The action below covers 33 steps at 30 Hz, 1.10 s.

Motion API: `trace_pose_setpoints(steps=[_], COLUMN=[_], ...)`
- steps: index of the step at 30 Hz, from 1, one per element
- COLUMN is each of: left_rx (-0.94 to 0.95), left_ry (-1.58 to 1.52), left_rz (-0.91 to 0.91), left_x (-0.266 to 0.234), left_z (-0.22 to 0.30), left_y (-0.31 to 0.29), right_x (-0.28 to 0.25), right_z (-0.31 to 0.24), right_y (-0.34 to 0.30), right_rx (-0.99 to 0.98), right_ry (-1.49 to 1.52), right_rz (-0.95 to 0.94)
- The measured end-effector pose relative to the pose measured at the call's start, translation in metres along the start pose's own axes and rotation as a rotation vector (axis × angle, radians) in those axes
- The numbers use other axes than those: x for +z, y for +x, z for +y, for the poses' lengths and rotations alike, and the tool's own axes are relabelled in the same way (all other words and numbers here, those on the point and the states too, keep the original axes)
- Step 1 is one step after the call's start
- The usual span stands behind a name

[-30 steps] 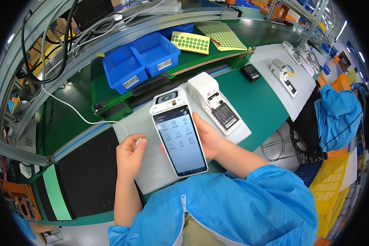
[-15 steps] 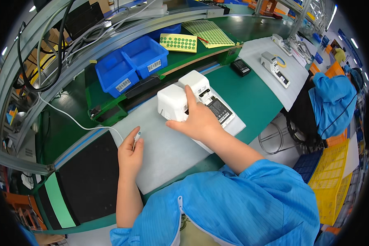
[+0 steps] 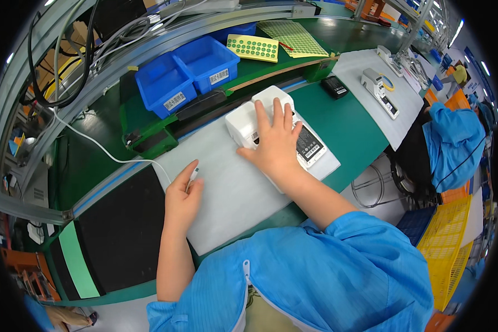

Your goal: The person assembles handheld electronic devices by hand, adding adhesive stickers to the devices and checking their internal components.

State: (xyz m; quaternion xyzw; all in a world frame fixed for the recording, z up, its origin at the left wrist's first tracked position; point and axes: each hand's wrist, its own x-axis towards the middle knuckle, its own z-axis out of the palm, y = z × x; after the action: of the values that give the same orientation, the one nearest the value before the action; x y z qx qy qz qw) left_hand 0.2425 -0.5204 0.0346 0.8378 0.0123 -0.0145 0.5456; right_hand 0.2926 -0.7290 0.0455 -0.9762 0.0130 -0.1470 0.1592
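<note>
My left hand point(image 3: 181, 202) pinches the plug point(image 3: 193, 174) of a thin white cable point(image 3: 108, 154) between thumb and fingers, above the grey mat. My right hand point(image 3: 275, 145) lies with its fingers spread across two white box-shaped devices side by side. The nearer device point(image 3: 240, 123) is partly covered by that hand, with the thumb at its front side. Beyond it, the farther device point(image 3: 272, 95) shows its rounded white end between and above my fingertips. A black labelled battery point(image 3: 309, 146) sits in the open bay of the farther device, right of my hand.
Blue bins point(image 3: 166, 88) stand behind on a green ledge, near a yellow sticker sheet point(image 3: 253, 46). A black pack point(image 3: 333, 87) and another white device point(image 3: 379, 91) lie to the right. A black mat point(image 3: 122, 232) is at left. A co-worker in blue point(image 3: 454, 146) sits at right.
My right hand has spread its fingers over the devices, where before mainly the index finger and thumb showed stretched out. My left hand still holds the plug. The whole view has shifted slightly.
</note>
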Motion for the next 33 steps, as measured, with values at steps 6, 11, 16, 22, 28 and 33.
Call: trace_pose_setpoints(steps=[6,11,16,22,28,33], left_rx=[0.291,0.348,0.295,0.194,0.188,0.158], left_ry=[0.479,0.553,0.556,0.529,0.483,0.420], left_rz=[-0.280,-0.135,-0.165,-0.111,-0.024,0.045], left_x=[0.007,0.021,0.017,0.009,0.012,0.012], left_z=[-0.007,0.000,-0.001,0.001,0.000,-0.007], left_y=[-0.005,-0.011,-0.008,-0.007,-0.003,0.002], right_x=[0.001,-0.008,-0.006,-0.023,-0.041,-0.048], right_z=[0.023,0.120,0.146,0.138,0.153,0.116], right_y=[0.010,0.026,-0.004,-0.010,0.071,0.156], right_rx=[0.057,0.044,0.199,0.229,-0.047,-0.225], right_ry=[0.062,0.166,0.346,0.376,0.335,0.377], right_rz=[-0.064,0.226,-0.028,-0.076,0.229,0.328])
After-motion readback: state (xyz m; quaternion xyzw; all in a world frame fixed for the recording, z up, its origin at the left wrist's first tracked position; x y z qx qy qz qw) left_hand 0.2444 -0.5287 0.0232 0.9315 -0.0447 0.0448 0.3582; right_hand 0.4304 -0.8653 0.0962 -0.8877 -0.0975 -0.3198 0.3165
